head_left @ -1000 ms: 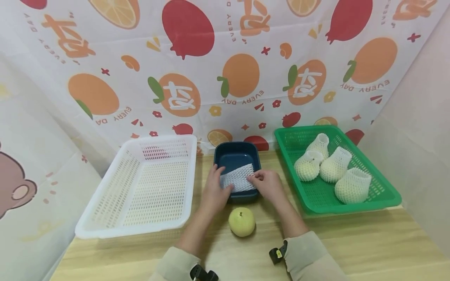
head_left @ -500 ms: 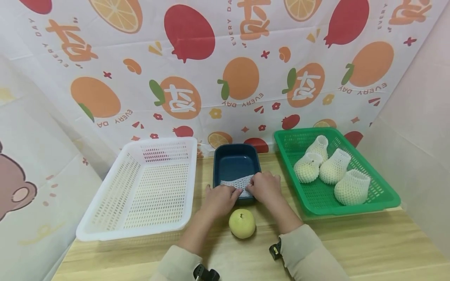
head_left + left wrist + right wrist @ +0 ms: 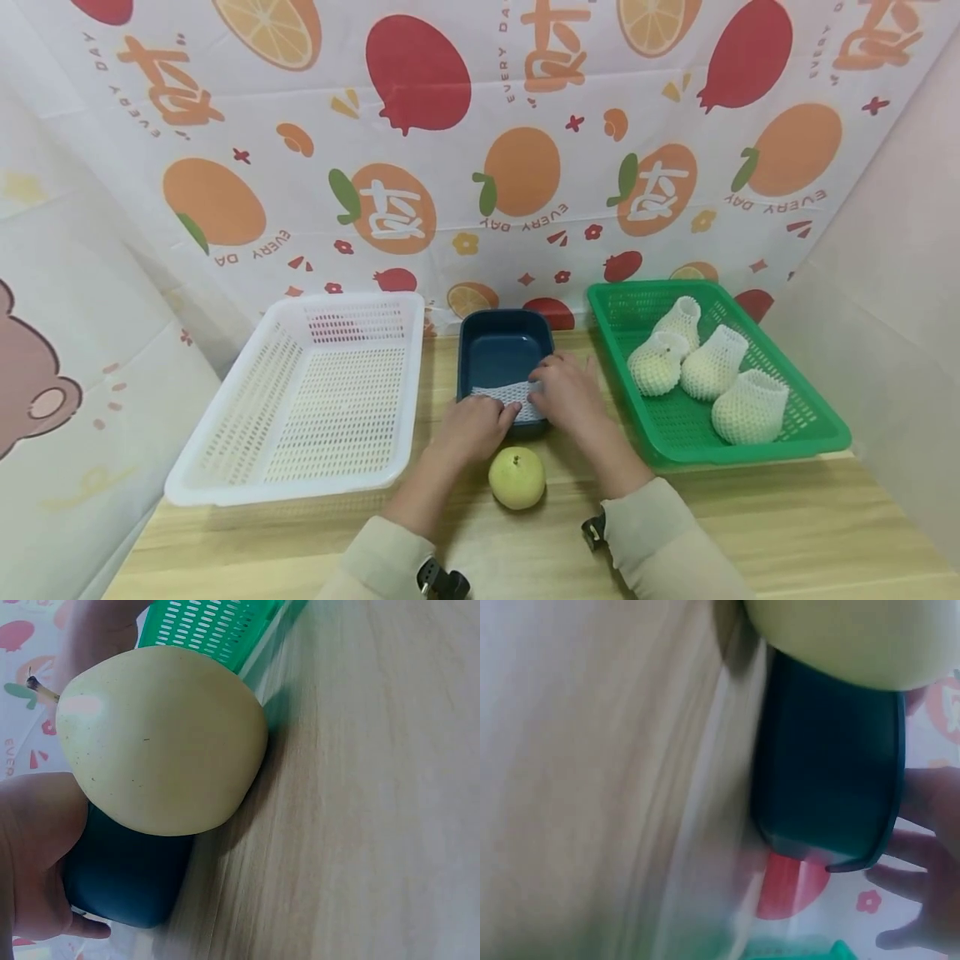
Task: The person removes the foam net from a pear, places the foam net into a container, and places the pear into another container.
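Observation:
A white foam net sleeve (image 3: 517, 398) lies flat in the near part of a dark blue box (image 3: 501, 357), in the head view. My left hand (image 3: 468, 427) pinches its left near side, thumb on the net. At the right edge, my right hand (image 3: 568, 393) pinches the net with thumb and forefinger, the other fingers spread over the box rim; the pinch itself is hidden in the right wrist view. Between my forearms a bare yellow-green pear (image 3: 517, 478) sits on the table, its stem upward. Close up in the left wrist view, the pear (image 3: 161, 742) hides part of the box.
To the right, a green basket (image 3: 652, 433) holds several pale fruits in foam nets (image 3: 750, 408). A white slatted basket (image 3: 337, 400) stands on the left. Behind everything hangs a fruit-print cloth (image 3: 525, 250).
Both hands have drawn the net toward the near end of the box, and it shows less of its surface. My right fingers have loosened and spread a little in the last half second. The pear stays put.

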Demonstrator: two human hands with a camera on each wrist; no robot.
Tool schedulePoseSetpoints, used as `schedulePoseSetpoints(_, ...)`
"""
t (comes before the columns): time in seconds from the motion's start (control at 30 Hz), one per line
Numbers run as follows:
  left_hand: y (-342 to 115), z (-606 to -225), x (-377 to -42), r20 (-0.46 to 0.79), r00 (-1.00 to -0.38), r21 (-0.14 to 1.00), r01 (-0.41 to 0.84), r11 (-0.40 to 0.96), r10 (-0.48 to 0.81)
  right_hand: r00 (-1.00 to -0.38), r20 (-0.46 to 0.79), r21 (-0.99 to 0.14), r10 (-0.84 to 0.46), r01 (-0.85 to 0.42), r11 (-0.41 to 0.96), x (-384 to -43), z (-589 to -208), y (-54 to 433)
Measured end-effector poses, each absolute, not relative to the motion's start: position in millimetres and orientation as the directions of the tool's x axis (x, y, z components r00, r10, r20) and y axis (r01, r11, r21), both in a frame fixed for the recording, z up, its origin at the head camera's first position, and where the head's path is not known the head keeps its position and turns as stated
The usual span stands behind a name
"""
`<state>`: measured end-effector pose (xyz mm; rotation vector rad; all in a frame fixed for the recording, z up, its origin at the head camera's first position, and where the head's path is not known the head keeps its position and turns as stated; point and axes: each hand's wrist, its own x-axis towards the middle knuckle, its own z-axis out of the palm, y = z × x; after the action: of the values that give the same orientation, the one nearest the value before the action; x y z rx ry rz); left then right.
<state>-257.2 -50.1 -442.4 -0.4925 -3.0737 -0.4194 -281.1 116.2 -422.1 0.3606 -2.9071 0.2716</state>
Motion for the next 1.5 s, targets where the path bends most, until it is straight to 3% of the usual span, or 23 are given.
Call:
schedulePoseSetpoints(0.17,-51,-444,-257,0.043,-0.951,0.281,0.304,0.91,0.305,-0.96,0.034,-0.102,-0.278,-0.28,0.955,-291,-423,116)
schedulePoseSetpoints(0.53,-50,-445,-255,0.047,-0.957,0.268,0.289,0.919,0.287,-0.921,-0.174,0.139,-0.35,-0.374,0.917,-302,-417,103)
schedulePoseSetpoints(1.03,-42,-437,-261,0.004,-0.971,0.224,0.235,0.946,0.24,-0.928,-0.124,0.099,-0.351,-0.363,0.926,-312,-417,101)
schedulePoseSetpoints(1.17,-42,-439,-263,-0.029,-0.969,0.214,0.234,0.948,0.246,-0.918,-0.097,-0.009,-0.384,-0.385,0.923,-307,-413,107)
schedulePoseSetpoints(1.37,-47,-438,-260,-0.072,-0.962,0.256,0.238,0.937,0.264,-0.913,-0.014,-0.383,-0.408,-0.372,0.846,-280,-392,118)
schedulePoseSetpoints(1.5,-48,-434,-258,-0.061,-0.956,0.275,0.26,0.926,0.286,-0.86,-0.046,-0.571,-0.509,-0.395,0.72,-254,-378,127)
